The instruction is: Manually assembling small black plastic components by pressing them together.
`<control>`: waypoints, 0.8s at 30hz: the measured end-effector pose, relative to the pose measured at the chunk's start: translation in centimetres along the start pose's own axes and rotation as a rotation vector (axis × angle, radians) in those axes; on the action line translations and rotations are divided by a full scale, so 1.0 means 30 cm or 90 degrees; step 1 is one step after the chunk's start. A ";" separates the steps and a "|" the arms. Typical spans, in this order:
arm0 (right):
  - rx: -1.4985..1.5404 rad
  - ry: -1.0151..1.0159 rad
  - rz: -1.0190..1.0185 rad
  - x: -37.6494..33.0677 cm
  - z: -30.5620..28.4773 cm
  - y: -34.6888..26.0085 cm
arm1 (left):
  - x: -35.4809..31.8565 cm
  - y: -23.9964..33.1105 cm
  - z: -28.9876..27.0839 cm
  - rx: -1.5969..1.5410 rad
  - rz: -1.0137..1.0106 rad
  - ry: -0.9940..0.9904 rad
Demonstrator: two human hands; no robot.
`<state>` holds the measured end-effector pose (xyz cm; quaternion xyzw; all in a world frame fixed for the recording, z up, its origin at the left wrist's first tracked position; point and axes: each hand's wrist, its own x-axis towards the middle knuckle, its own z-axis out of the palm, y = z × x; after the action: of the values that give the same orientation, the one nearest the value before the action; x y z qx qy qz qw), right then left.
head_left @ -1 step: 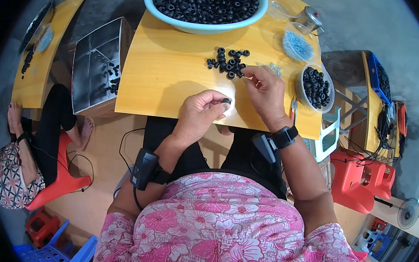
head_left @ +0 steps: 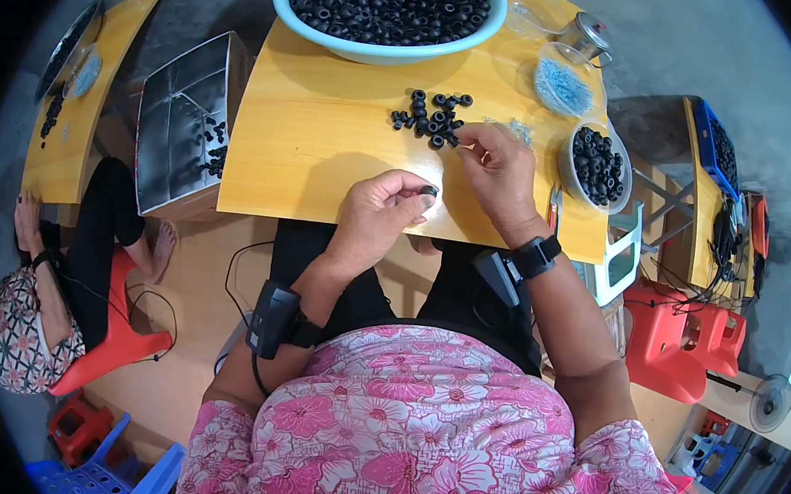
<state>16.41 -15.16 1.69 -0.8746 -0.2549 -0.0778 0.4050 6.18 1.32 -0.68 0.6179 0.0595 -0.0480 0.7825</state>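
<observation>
My left hand (head_left: 375, 213) is closed, pinching a small black ring-shaped piece (head_left: 429, 191) between thumb and forefinger above the near part of the wooden table (head_left: 283, 136). To its right, my right hand (head_left: 497, 176) has thumb and fingertips pressed together at the edge of a loose pile of black ring-shaped pieces (head_left: 437, 118). Whatever sits in that pinch is too small to make out. Just beyond the right hand lie small clear bits (head_left: 519, 129), scattered on the tabletop.
A light-blue basin (head_left: 383, 54) heaped with black pieces stands at the far edge. On the right are a tub of pale-blue bits (head_left: 563, 86), a bowl of black pieces (head_left: 597, 167), a metal cup (head_left: 587, 35) and a red-handled tool (head_left: 555, 208). Another person (head_left: 37, 312) sits at left.
My right hand has shifted very slightly to the left beside the pile. The left hand keeps its pinch in the same place.
</observation>
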 end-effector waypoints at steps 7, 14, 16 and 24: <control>-0.033 -0.014 0.032 0.012 0.033 -0.015 | -0.001 -0.011 0.000 -0.028 -0.003 -0.003; -0.082 -0.020 -0.006 -0.004 0.023 -0.003 | -0.002 -0.001 0.000 0.002 -0.003 -0.004; -0.085 -0.012 -0.015 -0.008 0.022 -0.001 | -0.001 -0.001 0.000 -0.001 -0.005 -0.005; -0.122 -0.015 0.048 -0.001 0.033 -0.046 | -0.002 -0.003 -0.001 0.005 -0.005 -0.004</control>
<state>15.61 -13.68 1.95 -0.9191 -0.2177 -0.0762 0.3194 6.12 1.33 -0.78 0.6206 0.0594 -0.0534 0.7800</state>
